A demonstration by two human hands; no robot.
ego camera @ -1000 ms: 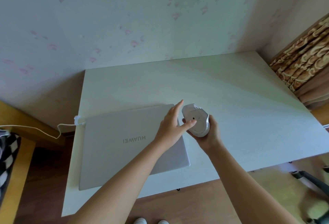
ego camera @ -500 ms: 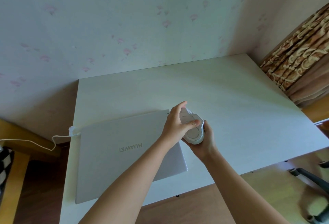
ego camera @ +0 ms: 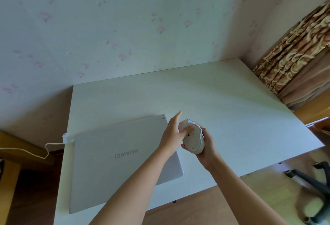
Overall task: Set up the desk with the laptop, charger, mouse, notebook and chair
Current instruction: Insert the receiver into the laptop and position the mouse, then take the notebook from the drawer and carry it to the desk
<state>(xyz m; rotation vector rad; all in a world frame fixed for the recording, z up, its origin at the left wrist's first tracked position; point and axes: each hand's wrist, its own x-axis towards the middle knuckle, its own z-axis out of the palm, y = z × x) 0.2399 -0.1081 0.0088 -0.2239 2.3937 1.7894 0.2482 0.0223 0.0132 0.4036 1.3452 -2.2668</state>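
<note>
Looking down from head height, the view shows two bare forearms reaching over a white desk (ego camera: 223, 103) set against a wall (ego camera: 125, 28) papered with faint pink flowers. The right hand (ego camera: 208, 145) is curled around a white mouse (ego camera: 193, 139), gripping it from below and from the right side so that its underside, with a round disc, faces up toward the camera; the mouse is lifted above the desk, not resting on it. The left hand (ego camera: 172, 131) is just beside it on the left, its thumb pressed on the upturned underside of the mouse near the front end, while the index finger points straight out toward the wall. Under and to the left of the left forearm lies a closed silver laptop (ego camera: 116, 153), flat on the desk with its logo facing up. At the laptop's far left corner a white charger cable (ego camera: 53, 144) is plugged in and trails off the desk edge to the left. Well to the right of the right hand, brown patterned curtains (ego camera: 294, 55) hang beside the desk. Below the right forearm, on the wooden floor, the dark wheeled base of a chair (ego camera: 307, 178) is partly visible.
</note>
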